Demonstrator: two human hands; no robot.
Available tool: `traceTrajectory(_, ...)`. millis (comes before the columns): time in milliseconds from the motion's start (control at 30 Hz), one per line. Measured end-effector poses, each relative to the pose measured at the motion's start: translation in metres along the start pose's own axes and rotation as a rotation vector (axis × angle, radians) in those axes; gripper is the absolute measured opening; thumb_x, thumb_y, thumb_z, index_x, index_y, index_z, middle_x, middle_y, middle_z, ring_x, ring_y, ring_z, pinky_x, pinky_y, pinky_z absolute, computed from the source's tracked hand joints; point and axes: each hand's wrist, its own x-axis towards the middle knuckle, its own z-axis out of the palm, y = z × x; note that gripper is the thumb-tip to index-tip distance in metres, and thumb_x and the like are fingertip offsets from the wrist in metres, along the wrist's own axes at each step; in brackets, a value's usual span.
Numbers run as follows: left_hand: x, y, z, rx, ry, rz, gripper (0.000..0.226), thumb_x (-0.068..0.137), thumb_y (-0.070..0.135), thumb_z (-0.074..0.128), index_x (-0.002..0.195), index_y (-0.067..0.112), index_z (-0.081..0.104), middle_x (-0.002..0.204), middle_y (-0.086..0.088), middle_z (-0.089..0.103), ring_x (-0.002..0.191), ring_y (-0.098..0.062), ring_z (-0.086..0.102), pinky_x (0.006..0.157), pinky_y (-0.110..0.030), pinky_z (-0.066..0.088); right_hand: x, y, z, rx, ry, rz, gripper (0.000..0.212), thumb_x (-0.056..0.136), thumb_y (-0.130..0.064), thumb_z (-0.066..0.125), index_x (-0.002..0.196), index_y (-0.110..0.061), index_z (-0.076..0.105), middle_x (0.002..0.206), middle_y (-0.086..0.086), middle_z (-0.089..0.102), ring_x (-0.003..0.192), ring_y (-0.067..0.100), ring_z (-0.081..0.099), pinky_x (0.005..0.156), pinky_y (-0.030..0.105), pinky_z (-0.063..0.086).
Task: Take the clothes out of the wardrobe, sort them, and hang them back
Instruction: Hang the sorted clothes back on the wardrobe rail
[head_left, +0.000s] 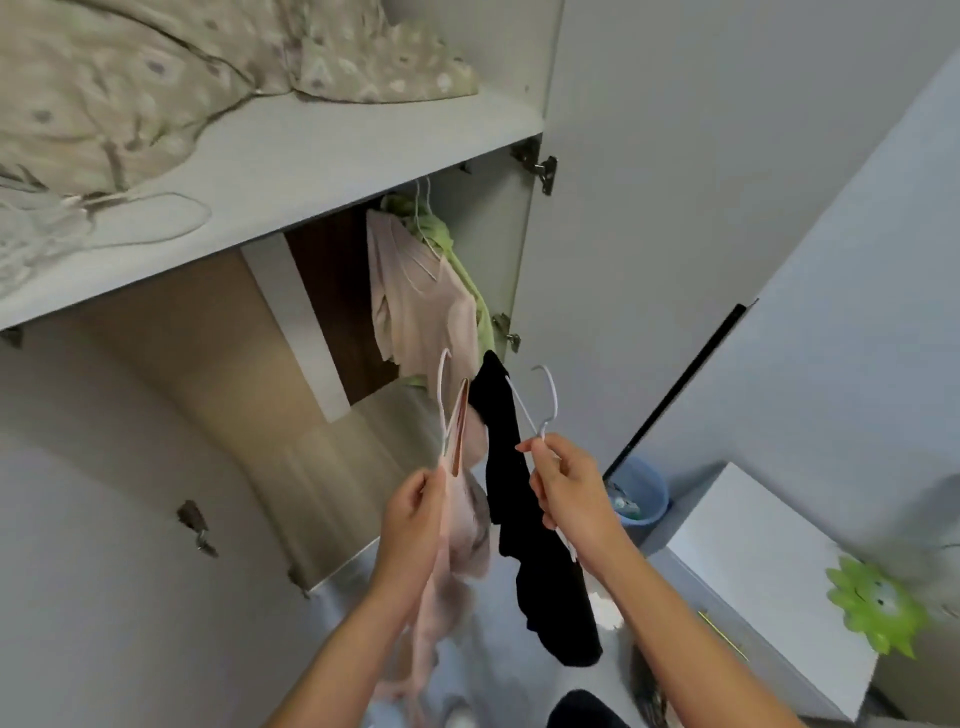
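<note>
**Two hangers held before the open wardrobe**

In front of the wardrobe, the left hand grips a pink garment on a white hanger. The right hand pinches another hanger carrying black clothing. Inside the wardrobe hang a pink top and a green garment.

left hand grips pink garment | right hand grips black garment's white hanger
</note>
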Motion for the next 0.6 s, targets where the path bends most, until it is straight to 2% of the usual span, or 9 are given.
traceTrajectory(67, 0.017, 0.005, -0.004, -0.012, 0.052, 0.010, 0.043, 0.106, 0.019, 0.052, 0.066, 0.015, 0.037, 0.066, -0.002, 0.034, 0.065, -0.014, 0.035, 0.057, -0.026, 0.032, 0.032, -0.005, 0.011, -0.083, -0.040, -0.055, 0.027, 0.111, -0.028, 0.045, 0.104, -0.016, 0.068, 0.052, 0.000, 0.039, 0.046, 0.015, 0.035, 0.046, 0.031, 0.031)
traceTrajectory(133, 0.033, 0.013, -0.004, -0.018, 0.142, 0.003, 0.042, 0.105, 0.014, 0.051, 0.065, 0.013, 0.037, 0.062, 0.000, 0.034, 0.061, -0.012, 0.035, 0.054, -0.022, 0.031, 0.065, -0.009, 0.020, -0.169, -0.059, -0.098, 0.027, 0.111, -0.027, 0.045, 0.105, -0.017, 0.069, 0.048, -0.009, 0.042, 0.044, 0.010, 0.038, 0.048, 0.030, 0.034)
traceTrajectory(200, 0.051, 0.018, 0.000, -0.055, 0.199, -0.021, 0.040, 0.105, 0.012, 0.050, 0.065, 0.015, 0.044, 0.057, 0.003, 0.039, 0.056, -0.010, 0.039, 0.049, -0.018, 0.034, 0.097, -0.012, 0.026, -0.195, -0.088, -0.110, 0.025, 0.111, -0.025, 0.046, 0.106, -0.014, 0.068, 0.050, -0.009, 0.047, 0.046, 0.008, 0.043, 0.052, 0.028, 0.036)
traceTrajectory(267, 0.074, 0.022, 0.005, -0.066, 0.245, -0.047, 0.035, 0.106, 0.015, 0.049, 0.071, 0.011, 0.047, 0.056, 0.001, 0.040, 0.052, -0.012, 0.040, 0.046, -0.021, 0.034, 0.129, -0.016, 0.029, -0.188, -0.134, -0.104, 0.023, 0.110, -0.025, 0.048, 0.102, -0.011, 0.064, 0.053, -0.007, 0.052, 0.048, 0.009, 0.046, 0.054, 0.029, 0.038)
traceTrajectory(367, 0.119, 0.025, 0.014, 0.006, 0.340, -0.044, 0.033, 0.108, 0.019, 0.051, 0.082, -0.002, 0.050, 0.067, -0.007, 0.042, 0.064, -0.018, 0.040, 0.051, -0.026, 0.033, 0.179, -0.021, 0.031, -0.187, -0.214, -0.124, 0.026, 0.109, -0.032, 0.050, 0.092, -0.014, 0.058, 0.055, -0.006, 0.054, 0.050, 0.013, 0.048, 0.056, 0.034, 0.040)
traceTrajectory(433, 0.146, 0.033, 0.021, 0.025, 0.404, -0.046, 0.036, 0.109, 0.022, 0.052, 0.086, -0.007, 0.051, 0.071, -0.007, 0.043, 0.065, -0.018, 0.039, 0.051, -0.025, 0.034, 0.213, -0.023, 0.034, -0.165, -0.275, -0.136, 0.023, 0.109, -0.029, 0.050, 0.092, -0.016, 0.060, 0.054, -0.007, 0.050, 0.048, 0.014, 0.045, 0.053, 0.035, 0.037)
traceTrajectory(500, 0.168, 0.045, 0.027, 0.054, 0.457, -0.030, 0.038, 0.109, 0.029, 0.054, 0.081, 0.002, 0.051, 0.068, -0.006, 0.040, 0.059, -0.013, 0.037, 0.051, -0.026, 0.033, 0.242, -0.028, 0.039, -0.143, -0.341, -0.142, 0.018, 0.109, -0.026, 0.048, 0.100, -0.025, 0.064, 0.052, -0.011, 0.049, 0.047, 0.009, 0.043, 0.053, 0.033, 0.034)
traceTrajectory(600, 0.202, 0.060, 0.028, 0.124, 0.526, 0.004, 0.036, 0.109, 0.034, 0.054, 0.082, 0.010, 0.051, 0.069, -0.006, 0.036, 0.056, -0.010, 0.032, 0.052, -0.027, 0.031, 0.276, -0.037, 0.049, -0.152, -0.390, -0.192, 0.017, 0.108, -0.031, 0.047, 0.099, -0.029, 0.062, 0.056, -0.010, 0.051, 0.051, 0.010, 0.044, 0.058, 0.033, 0.037)
